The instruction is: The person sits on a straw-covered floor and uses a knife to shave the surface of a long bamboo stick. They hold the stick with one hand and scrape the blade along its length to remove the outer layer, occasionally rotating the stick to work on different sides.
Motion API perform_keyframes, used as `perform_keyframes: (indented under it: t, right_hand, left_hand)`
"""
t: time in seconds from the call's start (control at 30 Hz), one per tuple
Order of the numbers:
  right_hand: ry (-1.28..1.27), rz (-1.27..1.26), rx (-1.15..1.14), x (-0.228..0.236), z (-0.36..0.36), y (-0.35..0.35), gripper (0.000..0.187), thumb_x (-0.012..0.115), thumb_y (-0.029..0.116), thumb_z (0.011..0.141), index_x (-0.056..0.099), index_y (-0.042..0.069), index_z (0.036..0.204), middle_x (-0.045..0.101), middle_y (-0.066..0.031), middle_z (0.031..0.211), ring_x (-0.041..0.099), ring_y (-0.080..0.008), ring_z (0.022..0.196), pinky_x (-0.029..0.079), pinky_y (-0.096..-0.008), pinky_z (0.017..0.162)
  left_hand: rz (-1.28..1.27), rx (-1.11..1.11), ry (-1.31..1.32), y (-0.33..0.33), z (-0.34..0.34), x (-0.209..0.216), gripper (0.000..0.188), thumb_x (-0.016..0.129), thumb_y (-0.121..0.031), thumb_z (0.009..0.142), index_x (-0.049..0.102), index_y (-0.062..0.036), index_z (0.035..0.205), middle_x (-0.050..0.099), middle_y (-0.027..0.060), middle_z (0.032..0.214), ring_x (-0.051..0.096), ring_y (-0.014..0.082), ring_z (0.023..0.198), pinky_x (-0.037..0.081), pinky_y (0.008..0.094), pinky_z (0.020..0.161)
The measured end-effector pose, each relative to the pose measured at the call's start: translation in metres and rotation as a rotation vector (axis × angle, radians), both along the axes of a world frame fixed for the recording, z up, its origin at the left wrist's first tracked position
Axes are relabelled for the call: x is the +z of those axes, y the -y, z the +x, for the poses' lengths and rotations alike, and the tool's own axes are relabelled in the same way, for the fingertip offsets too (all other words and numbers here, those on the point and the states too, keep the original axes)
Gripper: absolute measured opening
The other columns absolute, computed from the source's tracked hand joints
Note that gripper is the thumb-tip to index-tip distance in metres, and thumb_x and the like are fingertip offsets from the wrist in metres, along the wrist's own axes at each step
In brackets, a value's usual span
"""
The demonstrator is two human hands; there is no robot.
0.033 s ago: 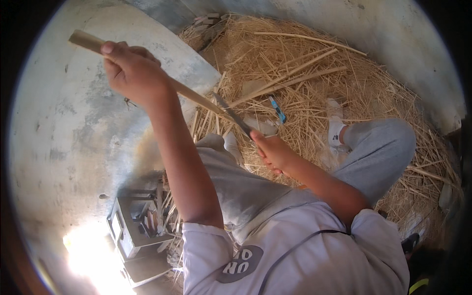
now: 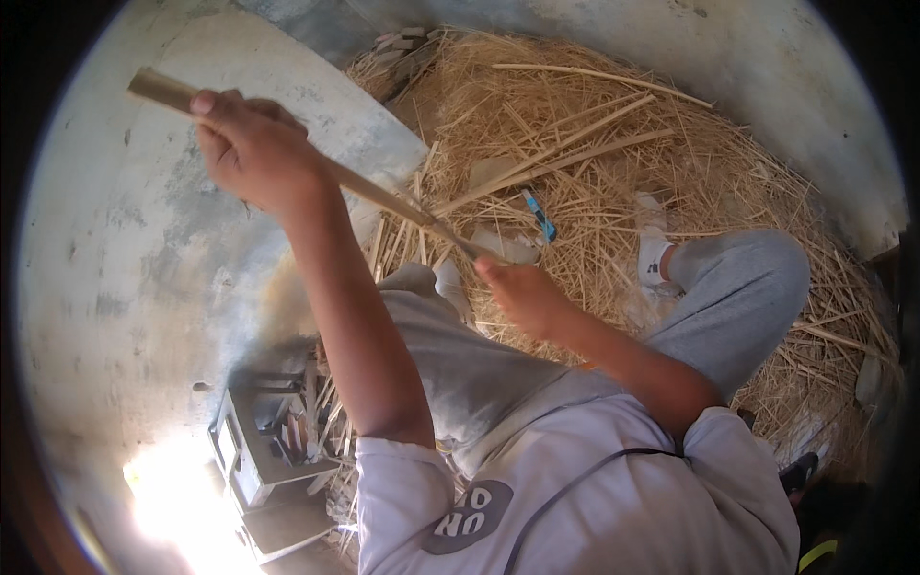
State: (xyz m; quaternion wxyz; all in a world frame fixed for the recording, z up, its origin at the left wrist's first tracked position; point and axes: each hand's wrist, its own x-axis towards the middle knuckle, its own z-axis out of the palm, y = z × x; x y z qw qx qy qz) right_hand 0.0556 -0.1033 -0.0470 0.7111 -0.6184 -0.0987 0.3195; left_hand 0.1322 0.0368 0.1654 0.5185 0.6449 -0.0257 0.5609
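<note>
My left hand (image 2: 257, 151) is raised at the upper left, its fingers closed around a long split bamboo strip (image 2: 379, 196). One end of the strip sticks out past the thumb; the rest slopes down to the right. In my right hand (image 2: 522, 299), lower and nearer the middle, is a knife whose handle is hidden by the fingers. Its narrow dark blade (image 2: 458, 241) points up and left and meets the lower part of the strip. Blur hides exactly where the edge touches.
Bamboo shavings (image 2: 594, 192) cover the floor, with longer strips (image 2: 585, 151) lying across them. Among the shavings is a blue cutter-like tool (image 2: 540, 215). My bent leg (image 2: 733, 297) is at the right. A metal box-shaped frame (image 2: 278, 470) stands by the pale wall (image 2: 125, 240).
My right hand and the knife have shifted slightly left, and the blade now lies closer against the strip. My left hand has moved a little left and down with the strip.
</note>
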Motion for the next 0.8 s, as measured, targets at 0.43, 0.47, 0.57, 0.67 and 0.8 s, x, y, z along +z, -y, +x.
perform_keyframes:
  t: [0.43, 0.47, 0.57, 0.67, 0.8]
  right_hand:
    - [0.346, 0.006, -0.182, -0.068, -0.011, -0.057, 0.068, 0.037, 0.057, 0.104, 0.060, 0.000, 0.075, 0.050, -0.0095, 0.058, 0.051, -0.0212, 0.059, 0.044, -0.0402, 0.063]
    - [0.419, 0.042, -0.217, -0.073, -0.015, -0.059, 0.071, 0.035, 0.059, 0.104, 0.063, -0.001, 0.077, 0.053, -0.0120, 0.059, 0.056, -0.0246, 0.059, 0.046, -0.0419, 0.065]
    - [0.195, -0.220, 0.039, -0.133, 0.013, -0.046, 0.070, 0.035, 0.059, 0.103, 0.063, 0.000, 0.081, 0.053, -0.0130, 0.059, 0.055, -0.0248, 0.060, 0.046, -0.0425, 0.067]
    - [0.273, -0.195, -0.035, -0.093, -0.008, -0.059, 0.070, 0.035, 0.060, 0.103, 0.063, -0.001, 0.082, 0.055, -0.0147, 0.059, 0.055, -0.0263, 0.058, 0.046, -0.0425, 0.067]
    - [0.167, -0.151, -0.046, -0.157, 0.003, -0.065, 0.068, 0.039, 0.058, 0.103, 0.063, -0.002, 0.082, 0.059, -0.0189, 0.062, 0.059, -0.0356, 0.060, 0.047, -0.0453, 0.065]
  left_hand:
    - [-0.106, 0.157, 0.020, -0.024, -0.019, -0.001, 0.042, 0.038, -0.042, 0.108, 0.041, -0.0107, 0.081, 0.038, -0.0009, 0.063, 0.033, 0.0091, 0.051, 0.029, 0.0285, 0.046]
    - [-0.099, 0.157, 0.013, -0.021, -0.020, -0.001, 0.042, 0.038, -0.042, 0.108, 0.041, -0.0106, 0.081, 0.038, -0.0007, 0.063, 0.033, 0.0093, 0.052, 0.029, 0.0287, 0.046]
    - [-0.114, 0.174, 0.005, -0.021, -0.024, -0.003, 0.041, 0.038, -0.041, 0.109, 0.042, -0.0102, 0.082, 0.039, -0.0005, 0.063, 0.033, 0.0100, 0.052, 0.029, 0.0287, 0.047]
    - [-0.126, 0.229, 0.012, -0.040, -0.025, -0.003, 0.041, 0.033, -0.040, 0.109, 0.043, -0.0097, 0.084, 0.041, -0.0007, 0.061, 0.035, 0.0079, 0.049, 0.030, 0.0248, 0.044]
    - [-0.085, 0.251, 0.009, -0.027, -0.024, -0.005, 0.042, 0.030, -0.039, 0.109, 0.044, -0.0094, 0.084, 0.040, -0.0006, 0.061, 0.035, 0.0073, 0.048, 0.029, 0.0234, 0.042]
